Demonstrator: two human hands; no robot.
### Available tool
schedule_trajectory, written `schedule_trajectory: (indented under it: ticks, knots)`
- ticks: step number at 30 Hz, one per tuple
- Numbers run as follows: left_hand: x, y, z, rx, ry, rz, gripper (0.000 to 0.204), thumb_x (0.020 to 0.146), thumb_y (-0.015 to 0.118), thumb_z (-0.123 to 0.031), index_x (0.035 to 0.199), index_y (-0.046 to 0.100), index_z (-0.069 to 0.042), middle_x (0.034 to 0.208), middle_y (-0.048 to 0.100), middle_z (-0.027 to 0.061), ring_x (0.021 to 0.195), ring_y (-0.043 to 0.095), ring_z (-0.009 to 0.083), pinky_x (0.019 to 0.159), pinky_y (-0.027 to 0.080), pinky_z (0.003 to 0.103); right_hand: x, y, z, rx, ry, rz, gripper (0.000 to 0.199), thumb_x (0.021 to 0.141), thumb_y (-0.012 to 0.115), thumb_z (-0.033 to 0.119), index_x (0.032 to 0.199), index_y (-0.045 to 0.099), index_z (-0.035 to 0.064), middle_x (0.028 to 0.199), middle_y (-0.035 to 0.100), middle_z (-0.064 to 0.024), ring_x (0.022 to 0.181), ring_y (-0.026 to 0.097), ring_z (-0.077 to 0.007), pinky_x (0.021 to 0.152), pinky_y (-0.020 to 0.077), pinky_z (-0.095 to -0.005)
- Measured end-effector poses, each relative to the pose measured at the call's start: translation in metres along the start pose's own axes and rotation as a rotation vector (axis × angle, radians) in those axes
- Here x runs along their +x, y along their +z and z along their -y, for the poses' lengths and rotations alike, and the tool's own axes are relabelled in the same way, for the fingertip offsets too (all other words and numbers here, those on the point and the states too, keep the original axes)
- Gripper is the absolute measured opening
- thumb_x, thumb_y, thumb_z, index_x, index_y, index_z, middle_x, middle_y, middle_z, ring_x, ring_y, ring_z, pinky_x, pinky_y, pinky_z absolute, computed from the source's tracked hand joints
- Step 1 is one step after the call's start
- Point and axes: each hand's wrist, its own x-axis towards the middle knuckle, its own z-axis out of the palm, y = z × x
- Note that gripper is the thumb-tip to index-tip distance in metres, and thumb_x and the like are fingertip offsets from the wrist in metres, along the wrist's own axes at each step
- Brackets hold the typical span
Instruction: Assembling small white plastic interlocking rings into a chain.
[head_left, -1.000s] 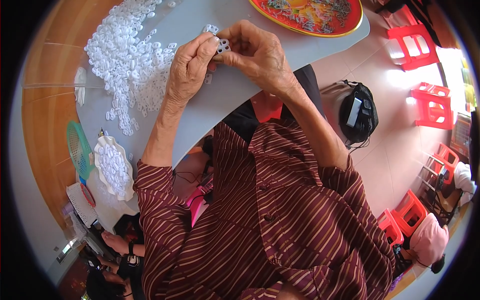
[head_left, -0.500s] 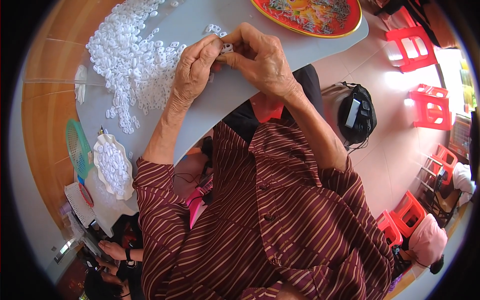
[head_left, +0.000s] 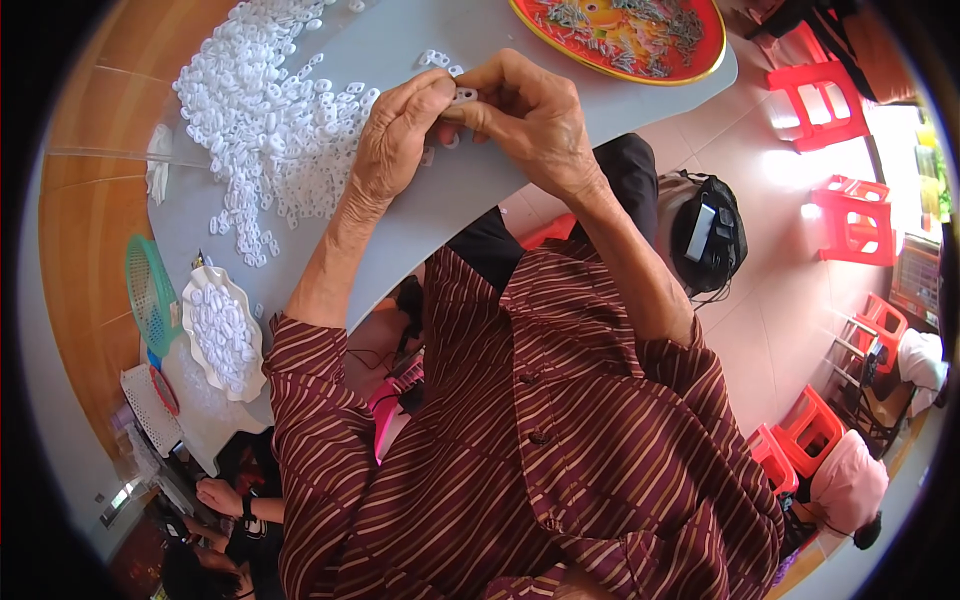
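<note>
Both hands meet over the near edge of a grey table (head_left: pixel 425 212). My left hand (head_left: pixel 405 135) is closed, its thumb and fingers pressed at the left end of a small white plastic piece with holes (head_left: pixel 464 96). From the other side, the thumb and index finger of my right hand (head_left: pixel 535 125) pinch the same piece. Fingers hide part of it, and I cannot make out anything else between them. Just beyond the hands lie several loose white pieces (head_left: pixel 433 59). A large heap of similar pieces (head_left: pixel 245 90) spreads to the left.
A red tray with a gold rim (head_left: pixel 531 30) holds many thin metal pins at the far right. Left of my forearm are a scalloped white dish (head_left: pixel 246 391) of white pieces and a green basket (head_left: pixel 150 295). Red stools (head_left: pixel 822 105) and a black mesh bag (head_left: pixel 712 235) stand rightward.
My hands have shifted slightly to the right together. The white piece shows more plainly between the fingertips, with its holes in sight.
</note>
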Motion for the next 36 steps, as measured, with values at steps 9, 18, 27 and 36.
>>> schedule_trajectory:
  ticks: [9,18,27,36]
  knots:
    - [-0.003,0.002,-0.009,-0.022,0.131,-0.016,0.028,0.096,0.046,-0.026,0.085,0.053,0.0,0.066,0.05,0.0008,0.061,0.047,0.0083,0.056,0.038,0.023,-0.001,-0.005,0.0,0.249,0.119,0.089,0.029,0.081,0.07,0.008,0.104,0.057,-0.0045,0.082,0.065,-0.008,0.074,0.064,-0.0107,0.068,0.0522,-0.0237]
    - [-0.002,0.003,-0.012,0.037,0.128,-0.026,0.029,0.095,0.045,-0.025,0.086,0.054,0.0,0.064,0.05,0.001,0.06,0.046,0.0086,0.055,0.038,0.024,0.002,-0.007,0.005,0.192,0.107,0.055,0.023,0.084,0.065,0.006,0.101,0.057,-0.0063,0.081,0.066,-0.0087,0.073,0.064,-0.011,0.068,0.0522,-0.0237]
    - [-0.002,0.006,-0.015,0.156,0.176,-0.141,0.03,0.094,0.047,-0.025,0.083,0.056,0.001,0.061,0.049,0.0012,0.055,0.045,0.0089,0.052,0.04,0.026,0.0,-0.006,0.001,0.162,0.117,0.031,0.024,0.085,0.064,0.009,0.103,0.058,-0.0056,0.079,0.066,-0.0073,0.072,0.063,-0.0096,0.065,0.0512,-0.0228]
    - [-0.001,0.005,-0.012,-0.141,-0.004,-0.109,0.032,0.094,0.044,-0.027,0.078,0.056,-0.002,0.063,0.047,-0.001,0.061,0.043,0.0073,0.058,0.037,0.023,0.001,-0.006,0.002,0.136,0.109,0.0,0.023,0.088,0.062,0.015,0.101,0.061,-0.0037,0.074,0.063,-0.0046,0.063,0.056,-0.0078,0.059,0.0474,-0.0217]
